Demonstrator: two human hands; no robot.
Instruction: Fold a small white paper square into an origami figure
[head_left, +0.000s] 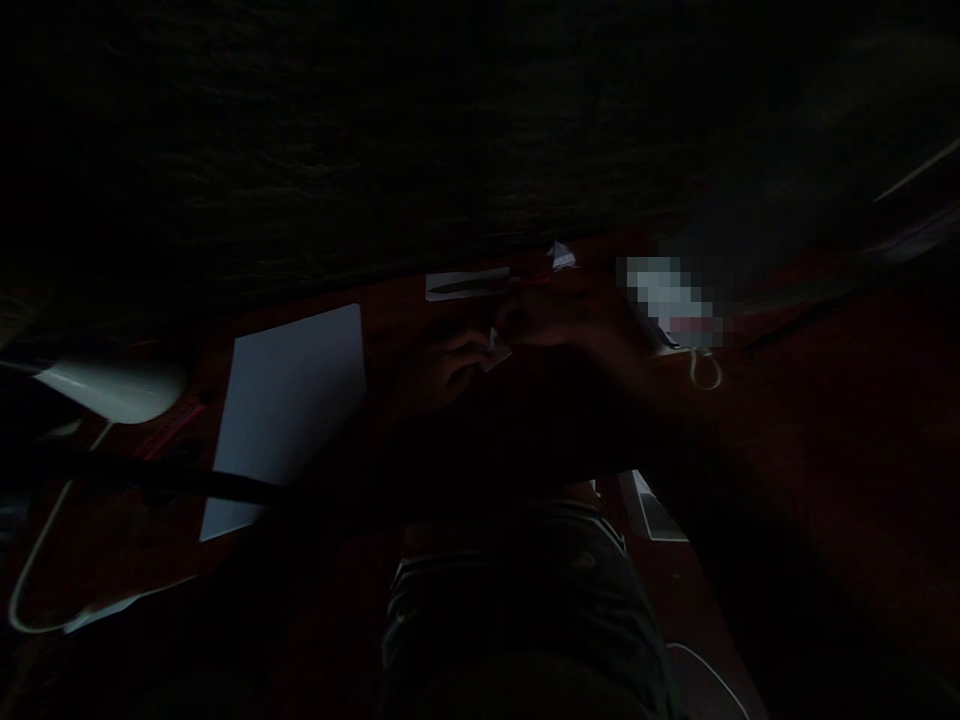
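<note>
In very dim light both of my hands work at a small piece of folded white paper (496,354) over the brown table. My left hand (450,368) has its bent fingers on the left side of the paper. From the right, my right hand (546,320) pinches at the paper's upper edge; its fingertips are mostly lost in shadow. Just beyond them lies a white paper strip (448,281) with a dark pointed blade across it, joined to a red handle (534,281). A small folded paper piece (562,257) rests behind my right hand.
A large white sheet (296,400) lies to the left. Beside it are a white lamp-like shade (112,388), a red stick-like object (172,427) and a pale cable (34,570). On the right, a pixelated pale object (660,290) has a looped cord (705,372).
</note>
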